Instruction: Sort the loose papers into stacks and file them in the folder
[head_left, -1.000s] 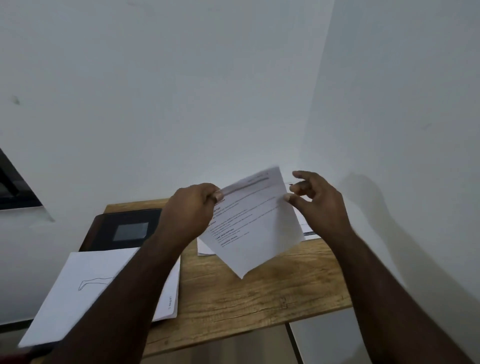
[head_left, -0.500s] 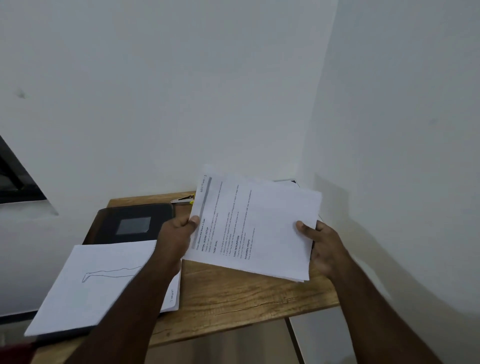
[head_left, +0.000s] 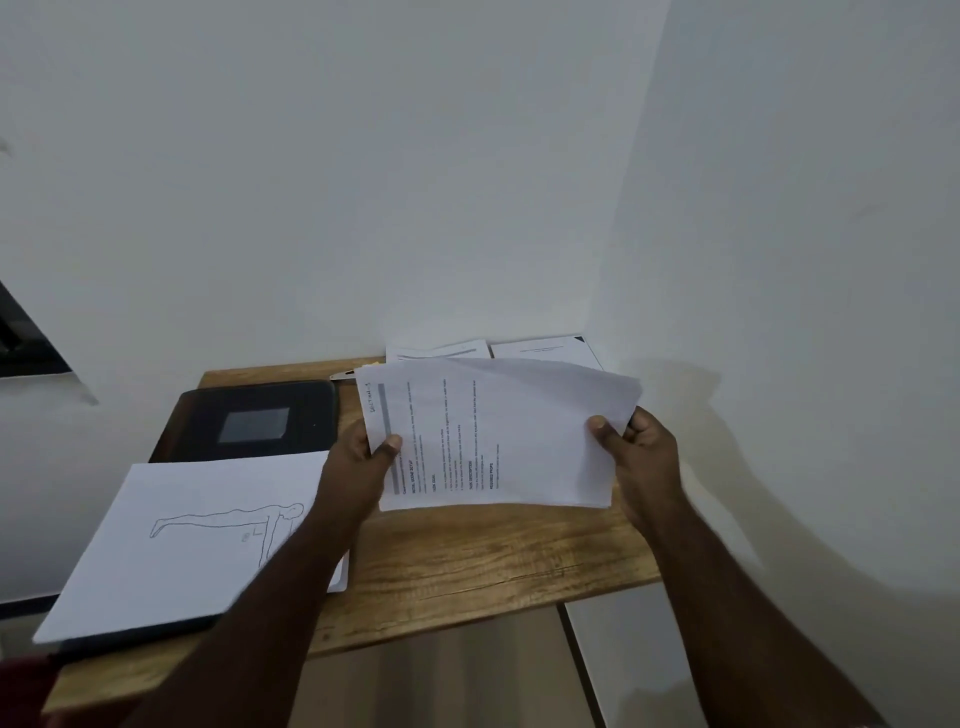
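Wooden plank tabletop (head_left: 467, 561): beneath both hands. Black zip folder (head_left: 249, 421): shut, flat, beyond and outboard of the left hand (head_left: 363, 462). White figure-drawing sheets (head_left: 171, 540): beside the left forearm. White printed paper stack (head_left: 493, 441): held between the hands, off the table; left thumb pinches one short edge, right hand (head_left: 636, 452) pinches the opposite. Likely light, limp, apt to slide; grip both short edges.
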